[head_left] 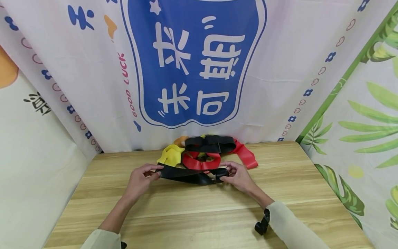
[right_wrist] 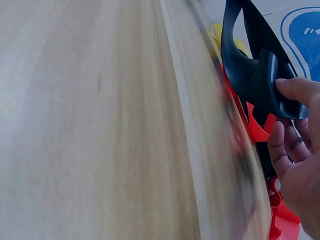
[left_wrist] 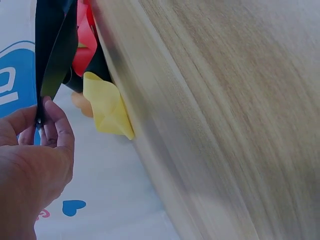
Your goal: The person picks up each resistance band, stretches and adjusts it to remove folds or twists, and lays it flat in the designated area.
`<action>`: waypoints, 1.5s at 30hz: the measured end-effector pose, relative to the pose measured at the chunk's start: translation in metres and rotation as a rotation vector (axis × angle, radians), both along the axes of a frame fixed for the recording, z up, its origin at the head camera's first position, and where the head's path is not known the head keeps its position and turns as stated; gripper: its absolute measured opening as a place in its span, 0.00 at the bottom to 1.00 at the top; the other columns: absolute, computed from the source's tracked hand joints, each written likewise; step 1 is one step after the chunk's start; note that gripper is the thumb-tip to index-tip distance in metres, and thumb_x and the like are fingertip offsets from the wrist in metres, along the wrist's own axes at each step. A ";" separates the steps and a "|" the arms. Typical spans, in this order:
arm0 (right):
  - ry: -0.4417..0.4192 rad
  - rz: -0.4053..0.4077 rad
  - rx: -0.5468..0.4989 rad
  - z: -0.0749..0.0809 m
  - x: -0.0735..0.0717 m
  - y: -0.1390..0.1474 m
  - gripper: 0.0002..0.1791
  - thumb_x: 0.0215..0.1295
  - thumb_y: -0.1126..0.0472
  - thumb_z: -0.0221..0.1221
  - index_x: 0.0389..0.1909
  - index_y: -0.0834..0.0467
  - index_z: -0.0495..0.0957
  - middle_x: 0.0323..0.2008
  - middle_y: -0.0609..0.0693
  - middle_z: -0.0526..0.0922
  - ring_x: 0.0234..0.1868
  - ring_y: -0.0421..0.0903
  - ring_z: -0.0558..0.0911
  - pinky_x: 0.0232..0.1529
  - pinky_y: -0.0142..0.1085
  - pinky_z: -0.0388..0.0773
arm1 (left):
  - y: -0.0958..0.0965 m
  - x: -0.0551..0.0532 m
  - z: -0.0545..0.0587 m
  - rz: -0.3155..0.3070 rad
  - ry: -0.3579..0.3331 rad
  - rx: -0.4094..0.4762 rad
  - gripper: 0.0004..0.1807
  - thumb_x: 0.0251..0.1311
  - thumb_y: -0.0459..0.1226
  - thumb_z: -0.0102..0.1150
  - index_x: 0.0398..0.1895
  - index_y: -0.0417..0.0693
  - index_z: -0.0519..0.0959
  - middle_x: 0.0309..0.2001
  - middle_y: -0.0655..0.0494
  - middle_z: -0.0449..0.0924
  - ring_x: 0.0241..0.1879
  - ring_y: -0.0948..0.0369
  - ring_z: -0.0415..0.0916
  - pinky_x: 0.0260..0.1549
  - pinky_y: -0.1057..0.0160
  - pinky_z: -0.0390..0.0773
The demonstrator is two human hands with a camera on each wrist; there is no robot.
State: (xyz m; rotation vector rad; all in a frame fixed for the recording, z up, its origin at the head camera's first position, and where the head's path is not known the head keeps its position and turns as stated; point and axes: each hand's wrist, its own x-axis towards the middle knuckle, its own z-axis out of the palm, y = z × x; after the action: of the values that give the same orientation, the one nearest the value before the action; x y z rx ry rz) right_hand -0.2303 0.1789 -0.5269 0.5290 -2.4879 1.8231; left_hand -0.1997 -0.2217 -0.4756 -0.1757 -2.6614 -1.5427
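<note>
1. Band point(head_left: 180, 172), blk, flat, looped; spans gap betw. both hands, just in front of pile nr. back edge of tbl point(head_left: 199, 214).
2. L hand point(head_left: 140, 180) pinches band's L end betw. thumb & fingertips; L wrist view shows same, band edge-on there.
3. R hand point(head_left: 238, 178) grips R end: thumb on band's face, fingers curled below/behind. R wrist view: band folds over itself by thumb.
4. Pile: 2nd blk coil point(head_left: 211, 143) at back; red loop point(head_left: 202, 164) before it; red strip point(head_left: 247, 157) trails out R; yellow band point(head_left: 171, 155) on L side; sm. orange item point(head_left: 181, 141) behind yellow, part hidden, can't ID.
5. Tbl = lt. wood grain. Cloth backdrop point(head_left: 280, 69) behind, white w/ blue panel point(head_left: 196, 69), white characters; leaf-print cloth point(head_left: 367, 131) on R.
6. Sleeves lt.-coloured; blk strap point(head_left: 262, 224) at R wrist.
</note>
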 end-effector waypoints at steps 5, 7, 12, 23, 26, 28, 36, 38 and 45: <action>0.005 -0.022 0.008 0.000 0.000 0.000 0.24 0.58 0.75 0.72 0.57 0.65 0.84 0.33 0.55 0.80 0.29 0.42 0.76 0.30 0.28 0.74 | -0.001 0.001 -0.001 -0.008 -0.008 0.022 0.15 0.70 0.30 0.65 0.57 0.47 0.88 0.55 0.45 0.85 0.45 0.46 0.87 0.31 0.60 0.84; 0.010 -0.024 0.012 0.000 -0.001 0.000 0.23 0.58 0.78 0.68 0.56 0.65 0.84 0.32 0.56 0.78 0.28 0.42 0.74 0.29 0.28 0.72 | -0.001 0.002 0.001 -0.010 -0.012 0.036 0.15 0.71 0.30 0.65 0.58 0.45 0.87 0.57 0.43 0.84 0.45 0.45 0.86 0.31 0.60 0.84; 0.027 -0.027 0.024 -0.001 0.001 0.000 0.22 0.57 0.81 0.64 0.54 0.65 0.85 0.36 0.58 0.80 0.31 0.44 0.79 0.31 0.28 0.76 | -0.001 0.004 0.004 0.003 -0.031 0.063 0.15 0.71 0.30 0.64 0.58 0.43 0.87 0.61 0.41 0.82 0.44 0.53 0.86 0.34 0.61 0.86; -0.014 -0.027 -0.037 -0.004 0.001 0.003 0.16 0.63 0.78 0.66 0.50 0.64 0.87 0.48 0.63 0.83 0.31 0.50 0.90 0.31 0.33 0.85 | -0.004 0.008 0.005 0.026 -0.059 0.081 0.15 0.72 0.31 0.64 0.59 0.41 0.86 0.62 0.39 0.82 0.45 0.54 0.88 0.41 0.59 0.88; -0.023 -0.030 -0.053 -0.005 0.000 0.005 0.15 0.63 0.78 0.66 0.49 0.64 0.87 0.50 0.63 0.84 0.35 0.51 0.91 0.36 0.34 0.87 | -0.005 0.007 0.005 0.032 -0.057 0.075 0.14 0.72 0.32 0.64 0.58 0.41 0.87 0.62 0.40 0.82 0.44 0.55 0.88 0.41 0.59 0.88; -0.023 -0.033 -0.050 -0.005 0.000 0.005 0.14 0.63 0.76 0.68 0.48 0.63 0.88 0.52 0.62 0.84 0.42 0.51 0.90 0.42 0.35 0.88 | -0.005 0.008 0.004 0.032 -0.052 0.078 0.14 0.72 0.32 0.64 0.57 0.41 0.87 0.61 0.40 0.83 0.43 0.55 0.88 0.41 0.59 0.89; -0.025 -0.044 -0.047 -0.006 -0.004 0.007 0.11 0.63 0.68 0.73 0.46 0.62 0.90 0.57 0.60 0.84 0.59 0.57 0.82 0.56 0.35 0.84 | -0.007 0.010 0.004 0.025 -0.041 0.056 0.13 0.71 0.31 0.66 0.56 0.41 0.88 0.57 0.41 0.85 0.44 0.57 0.87 0.40 0.59 0.88; -0.023 -0.043 -0.050 -0.006 -0.004 0.007 0.12 0.62 0.66 0.75 0.47 0.62 0.90 0.57 0.60 0.83 0.60 0.58 0.81 0.55 0.36 0.85 | -0.007 0.010 0.004 0.024 -0.044 0.050 0.13 0.71 0.31 0.66 0.56 0.42 0.88 0.58 0.41 0.84 0.45 0.58 0.86 0.41 0.59 0.88; 0.000 -0.032 -0.051 -0.006 -0.004 0.007 0.12 0.64 0.61 0.75 0.45 0.61 0.90 0.57 0.60 0.83 0.62 0.58 0.79 0.57 0.35 0.84 | -0.011 0.013 0.003 0.026 -0.061 0.023 0.14 0.70 0.30 0.66 0.57 0.45 0.88 0.59 0.44 0.84 0.42 0.60 0.85 0.37 0.58 0.87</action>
State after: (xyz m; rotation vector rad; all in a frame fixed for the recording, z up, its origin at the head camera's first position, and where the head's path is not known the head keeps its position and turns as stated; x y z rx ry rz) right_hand -0.2341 0.1856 -0.5333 0.4848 -2.4277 1.8696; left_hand -0.1868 -0.2327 -0.4726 -0.0944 -2.6799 -1.5953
